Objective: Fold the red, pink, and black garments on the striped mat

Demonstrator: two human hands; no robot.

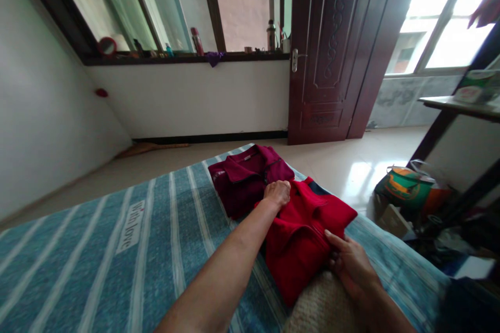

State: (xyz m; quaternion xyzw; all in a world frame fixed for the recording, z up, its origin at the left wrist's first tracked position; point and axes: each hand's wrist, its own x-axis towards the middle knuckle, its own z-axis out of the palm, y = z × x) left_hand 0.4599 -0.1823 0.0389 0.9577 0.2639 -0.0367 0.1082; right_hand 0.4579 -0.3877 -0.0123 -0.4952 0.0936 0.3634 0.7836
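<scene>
Striped bedding [160,218], open leftward, red garment [297,252] by its edges in left hand [278,193] and right hand [352,261]

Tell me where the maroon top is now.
The maroon top lies folded near the middle of the head view, at the far edge of the bed, just left of the red top.

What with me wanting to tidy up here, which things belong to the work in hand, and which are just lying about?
In the work: bright red collared garment, left hand and right hand on it; folded maroon collared garment; blue white-striped bedspread beneath.

Lying about: round red-rimmed mirror; purple cloth; green-and-orange bag.
</scene>
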